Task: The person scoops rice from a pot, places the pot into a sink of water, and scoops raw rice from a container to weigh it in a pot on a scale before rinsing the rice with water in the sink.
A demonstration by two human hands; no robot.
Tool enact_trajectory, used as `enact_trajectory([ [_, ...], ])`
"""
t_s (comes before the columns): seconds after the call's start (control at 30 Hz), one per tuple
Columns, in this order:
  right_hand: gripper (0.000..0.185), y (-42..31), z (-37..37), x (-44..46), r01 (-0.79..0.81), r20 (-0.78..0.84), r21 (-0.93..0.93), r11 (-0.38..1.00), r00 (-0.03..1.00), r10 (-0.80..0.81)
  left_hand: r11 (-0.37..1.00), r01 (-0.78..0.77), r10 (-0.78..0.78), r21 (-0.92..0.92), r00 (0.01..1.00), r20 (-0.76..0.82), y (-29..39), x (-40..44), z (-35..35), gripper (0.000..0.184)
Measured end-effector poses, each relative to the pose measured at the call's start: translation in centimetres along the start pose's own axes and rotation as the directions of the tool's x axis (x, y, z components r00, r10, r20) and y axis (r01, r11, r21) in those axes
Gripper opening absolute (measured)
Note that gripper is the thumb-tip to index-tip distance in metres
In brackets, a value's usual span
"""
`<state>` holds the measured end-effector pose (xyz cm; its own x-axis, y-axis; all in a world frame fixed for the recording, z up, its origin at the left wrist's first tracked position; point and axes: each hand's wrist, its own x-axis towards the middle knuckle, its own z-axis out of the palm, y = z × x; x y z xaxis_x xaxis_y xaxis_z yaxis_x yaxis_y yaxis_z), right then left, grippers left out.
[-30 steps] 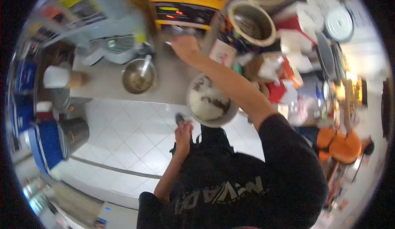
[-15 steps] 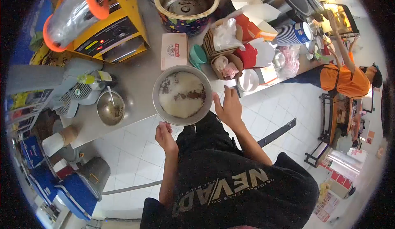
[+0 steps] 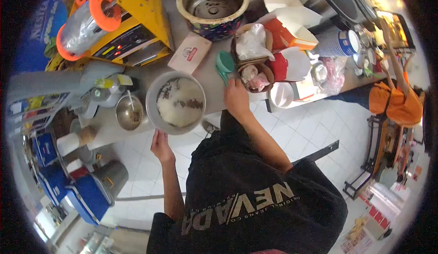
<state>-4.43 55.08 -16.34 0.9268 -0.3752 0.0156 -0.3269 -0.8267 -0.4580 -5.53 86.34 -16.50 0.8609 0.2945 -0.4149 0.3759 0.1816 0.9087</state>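
My left hand (image 3: 163, 147) grips the near rim of a round metal bowl (image 3: 150, 103), fingers closed on it. White and dark brown powders lie inside the bowl, which is tilted slightly at the counter's edge. My right hand (image 3: 237, 100) is over the counter, its fingers closed around the handle end of a green scoop (image 3: 224, 61). The scoop's cup still rests beside the brown paper boxes. A pale carton (image 3: 190, 53) with a red label lies between bowl and scoop.
A yellow sealing machine (image 3: 137, 35) stands at the back left, beside a patterned pot (image 3: 213, 26). A small metal bowl (image 3: 129, 112) with a spoon sits to the left. Open paper boxes (image 3: 285, 69) and stacked cups (image 3: 337, 43) line the right. A person in orange (image 3: 392, 103) works farther right.
My right hand has left the bowl's side and reached up to the scoop's handle. With my left hand on it, the bowl has shifted left. The carton appears turned.
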Motion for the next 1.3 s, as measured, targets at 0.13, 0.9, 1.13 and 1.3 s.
enact_trajectory([
  [0.13,0.027,2.3,8.0,3.3,-0.005,0.102,-0.238,0.971,0.994,0.031,0.992,0.032,-0.042,-0.126,0.996,-0.08,-0.4,0.2,-1.1,0.042],
  [0.9,0.028,-18.8,2.8,-3.3,0.013,0.134,-0.14,0.99,0.991,0.006,0.907,0.095,-0.392,0.41,0.545,0.741,0.8,5.0,-4.7,0.026],
  [1.13,0.03,-20.1,7.1,-0.5,-0.404,0.076,-0.25,0.88,0.898,0.434,0.886,-0.049,-0.293,0.461,0.712,0.638,2.7,8.7,-4.8,0.036],
  [1.3,0.031,-19.6,9.7,0.3,-0.391,0.066,-0.229,0.891,0.907,0.415,0.87,-0.154,-0.234,0.468,0.706,0.668,3.0,9.1,-4.8,0.036],
])
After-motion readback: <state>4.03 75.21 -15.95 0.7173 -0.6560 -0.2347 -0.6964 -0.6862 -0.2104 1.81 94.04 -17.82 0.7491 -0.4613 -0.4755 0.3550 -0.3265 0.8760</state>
